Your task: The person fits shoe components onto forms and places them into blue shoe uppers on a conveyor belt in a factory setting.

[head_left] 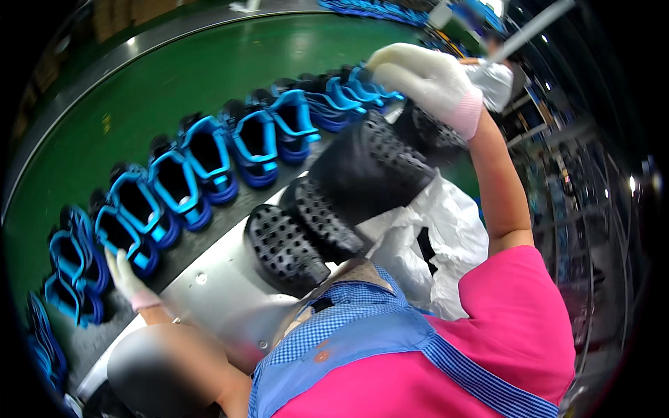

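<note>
A long row of blue-and-black shoes [209, 157] with bright blue collar edging runs along a dark, belt-like surface. My left hand [125, 279], in a white glove with a pink cuff, reaches to a shoe [125, 233] near the row's left end; its fingers are stretched out, and whether they touch is unclear. Over the far right end, my gloved right hand [425, 80] is curled beside more shoes [359, 90]; what it holds, if anything, is hidden. Black, rounded, shoe-shaped pieces with many holes [282, 247] lie between my arms.
A pale metal ledge [202, 279] borders the row on my side. Crumpled white sheeting [446, 230] lies beside the black pieces. Green floor [104, 125] stretches beyond the shoes. Another person [495, 80] is at the back right, with racks [557, 181] at the right.
</note>
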Demonstrator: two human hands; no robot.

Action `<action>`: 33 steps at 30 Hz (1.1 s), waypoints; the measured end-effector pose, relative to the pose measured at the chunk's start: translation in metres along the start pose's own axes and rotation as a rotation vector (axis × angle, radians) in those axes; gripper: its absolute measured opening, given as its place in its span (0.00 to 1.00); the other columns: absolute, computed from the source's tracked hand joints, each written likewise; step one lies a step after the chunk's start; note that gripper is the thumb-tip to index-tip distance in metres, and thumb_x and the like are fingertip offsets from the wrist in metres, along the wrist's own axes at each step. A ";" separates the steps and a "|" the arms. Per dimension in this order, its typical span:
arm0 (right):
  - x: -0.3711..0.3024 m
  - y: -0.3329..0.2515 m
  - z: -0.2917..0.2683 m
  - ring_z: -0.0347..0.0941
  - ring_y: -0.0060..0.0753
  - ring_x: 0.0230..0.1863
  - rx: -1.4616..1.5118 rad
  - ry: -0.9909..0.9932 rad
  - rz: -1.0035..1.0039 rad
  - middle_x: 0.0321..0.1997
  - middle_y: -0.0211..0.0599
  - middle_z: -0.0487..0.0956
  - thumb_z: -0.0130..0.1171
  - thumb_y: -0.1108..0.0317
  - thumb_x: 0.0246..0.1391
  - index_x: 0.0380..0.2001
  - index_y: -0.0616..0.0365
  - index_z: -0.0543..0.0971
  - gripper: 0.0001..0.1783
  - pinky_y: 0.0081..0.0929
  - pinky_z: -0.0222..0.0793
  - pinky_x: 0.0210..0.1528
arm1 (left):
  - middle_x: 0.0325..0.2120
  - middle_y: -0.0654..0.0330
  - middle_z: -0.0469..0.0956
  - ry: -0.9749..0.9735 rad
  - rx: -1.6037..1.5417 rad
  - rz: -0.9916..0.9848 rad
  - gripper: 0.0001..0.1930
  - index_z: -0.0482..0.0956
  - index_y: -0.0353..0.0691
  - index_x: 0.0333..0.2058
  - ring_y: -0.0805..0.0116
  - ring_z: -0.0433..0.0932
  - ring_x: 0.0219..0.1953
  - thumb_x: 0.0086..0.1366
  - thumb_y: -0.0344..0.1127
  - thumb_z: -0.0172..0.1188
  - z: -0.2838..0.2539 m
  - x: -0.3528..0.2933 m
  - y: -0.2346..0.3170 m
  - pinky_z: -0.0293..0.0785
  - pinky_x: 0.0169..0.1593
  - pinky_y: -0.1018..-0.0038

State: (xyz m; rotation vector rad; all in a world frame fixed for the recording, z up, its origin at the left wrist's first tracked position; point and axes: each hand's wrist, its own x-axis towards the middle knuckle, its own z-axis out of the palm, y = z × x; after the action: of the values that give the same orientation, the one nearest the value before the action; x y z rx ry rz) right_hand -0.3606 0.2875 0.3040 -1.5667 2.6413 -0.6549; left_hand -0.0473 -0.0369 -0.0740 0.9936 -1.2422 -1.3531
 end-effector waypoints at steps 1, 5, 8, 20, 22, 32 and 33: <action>-0.017 0.026 -0.014 0.75 0.19 0.35 0.025 0.052 0.051 0.34 0.30 0.81 0.57 0.66 0.61 0.42 0.63 0.80 0.12 0.19 0.72 0.41 | 0.62 0.53 0.66 -0.062 0.018 0.037 0.30 0.63 0.29 0.64 0.65 0.63 0.63 0.68 0.41 0.55 -0.016 0.015 -0.018 0.52 0.67 0.71; -0.090 0.101 -0.047 0.77 0.21 0.35 -0.157 0.159 0.308 0.34 0.32 0.81 0.57 0.65 0.60 0.41 0.62 0.81 0.12 0.21 0.73 0.41 | 0.61 0.56 0.66 -0.103 -0.041 -0.071 0.31 0.59 0.31 0.66 0.67 0.64 0.61 0.70 0.42 0.52 -0.004 0.007 -0.003 0.54 0.67 0.71; -0.125 0.129 -0.055 0.77 0.21 0.37 -0.263 0.151 0.349 0.36 0.33 0.81 0.58 0.68 0.58 0.42 0.64 0.80 0.13 0.21 0.73 0.44 | 0.61 0.58 0.66 -0.083 -0.085 -0.201 0.33 0.60 0.33 0.66 0.67 0.63 0.62 0.68 0.46 0.53 0.008 -0.006 0.005 0.51 0.68 0.70; -0.163 0.179 -0.046 0.75 0.41 0.46 -0.346 0.023 0.196 0.45 0.39 0.75 0.69 0.66 0.42 0.45 0.57 0.74 0.25 0.33 0.72 0.50 | 0.58 0.58 0.69 0.121 -0.117 -0.242 0.31 0.67 0.36 0.62 0.63 0.64 0.62 0.67 0.52 0.54 0.004 -0.023 -0.001 0.56 0.66 0.65; -0.163 0.182 -0.053 0.75 0.40 0.45 -0.333 -0.002 0.165 0.45 0.38 0.75 0.69 0.66 0.41 0.44 0.58 0.74 0.25 0.32 0.72 0.50 | 0.57 0.59 0.68 0.188 -0.053 -0.293 0.30 0.66 0.38 0.63 0.62 0.65 0.60 0.68 0.51 0.53 0.011 -0.040 0.017 0.59 0.64 0.65; -0.168 0.185 -0.061 0.73 0.44 0.49 -0.301 -0.053 0.126 0.44 0.39 0.74 0.67 0.67 0.41 0.43 0.55 0.74 0.22 0.35 0.71 0.51 | 0.51 0.60 0.72 0.173 -0.082 -0.211 0.26 0.71 0.39 0.59 0.67 0.72 0.52 0.67 0.46 0.57 -0.006 -0.039 0.032 0.70 0.55 0.72; -0.172 0.190 -0.057 0.73 0.45 0.50 -0.306 -0.045 0.128 0.45 0.39 0.73 0.68 0.68 0.41 0.44 0.55 0.73 0.23 0.35 0.70 0.52 | 0.50 0.60 0.72 0.133 -0.076 -0.205 0.26 0.70 0.38 0.59 0.67 0.72 0.52 0.67 0.46 0.56 -0.006 -0.040 0.031 0.69 0.56 0.73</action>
State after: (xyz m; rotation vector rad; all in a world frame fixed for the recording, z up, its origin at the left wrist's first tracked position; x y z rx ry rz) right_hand -0.4454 0.5301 0.2538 -1.4313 2.8854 -0.2141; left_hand -0.0310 0.0028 -0.0461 1.1626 -1.0038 -1.4545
